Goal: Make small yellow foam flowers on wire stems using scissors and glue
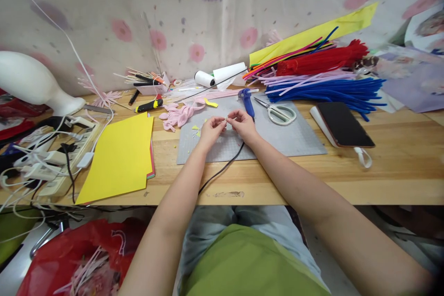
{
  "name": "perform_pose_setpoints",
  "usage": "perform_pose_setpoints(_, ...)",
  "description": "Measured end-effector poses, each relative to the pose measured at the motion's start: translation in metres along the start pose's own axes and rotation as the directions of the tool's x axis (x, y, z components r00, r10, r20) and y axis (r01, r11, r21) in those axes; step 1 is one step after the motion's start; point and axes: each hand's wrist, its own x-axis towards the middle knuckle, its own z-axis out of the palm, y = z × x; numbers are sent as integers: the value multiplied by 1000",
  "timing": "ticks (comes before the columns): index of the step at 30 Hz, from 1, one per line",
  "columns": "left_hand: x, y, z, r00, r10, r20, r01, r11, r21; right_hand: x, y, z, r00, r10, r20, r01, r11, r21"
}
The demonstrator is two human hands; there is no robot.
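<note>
Over the grey cutting mat [294,141], my left hand [212,130] and my right hand [242,125] meet fingertip to fingertip. Both are pinched closed around something tiny and pale that I cannot make out. Just behind my right hand lies a blue glue gun [247,101], its black cord [222,169] running under my hands to the table's front edge. Scissors with pale green handles [281,114] rest to the right of it. Left of my left hand are small yellow scraps [196,128] and a heap of pink fuzzy shapes [180,114].
Yellow paper sheets [120,157] lie at left beside a cable-filled power strip [65,171]. A utility knife [149,105] is behind them. Blue pipe cleaners [326,92] and red ones [322,60] are piled at back right, near a phone [345,124]. A red bag [45,259] stands below the table.
</note>
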Motion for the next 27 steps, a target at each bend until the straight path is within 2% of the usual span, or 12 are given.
perform_pose_setpoints(5, -1, 1, -9, 999, 32, -26, -28, 989, 145, 2, 2, -3, 1000, -9, -10, 8, 998, -56)
perform_pose_setpoints(8, -1, 0, -19, 990, 86, -108, -59, 971, 231, 11, 0, -19, 969, -108, -223, 70, 983, -172)
perform_pose_setpoints(10, -1, 0, -26, 976, 130, -172, -86, 966, 245, 21, -2, -34, 889, -206, -409, 74, 946, -314)
perform_pose_setpoints(11, -1, 0, -28, 969, 146, -199, -97, 966, 240, 27, -3, -40, 862, -241, -446, 53, 918, -393)
perform_pose_setpoints(12, 0, 1, -31, 962, 158, -223, -105, 967, 232, 34, -2, -45, 857, -258, -445, 23, 883, -468)
perform_pose_setpoints(14, 1, 0, -35, 953, 172, -250, -114, 966, 230, 48, 1, -50, 893, -222, -391, -49, 816, -577)
perform_pose_setpoints(16, 2, -2, -38, 947, 183, -264, -115, 961, 253, 63, 8, -50, 935, -138, -327, -106, 770, -629)
perform_pose_setpoints(18, 2, -5, -40, 941, 206, -269, -122, 946, 299, 75, 16, -49, 954, -59, -294, -146, 766, -626)
perform_pose_setpoints(21, 3, -8, -43, 926, 247, -284, -133, 921, 367, 84, 25, -50, 956, 19, -292, -183, 820, -543)
perform_pose_setpoints(24, 3, -9, -43, 920, 246, -306, -117, 916, 383, 75, 21, -55, 956, 45, -289, -154, 917, -367)
perform_pose_setpoints(26, 2, -8, -42, 916, 243, -319, -107, 915, 390, 60, 11, -59, 975, 61, -213, -105, 973, -205)
perform_pose_setpoints(27, 2, -7, -41, 913, 246, -327, -102, 911, 399, 51, 5, -61, 991, 58, -123, -75, 987, -140)
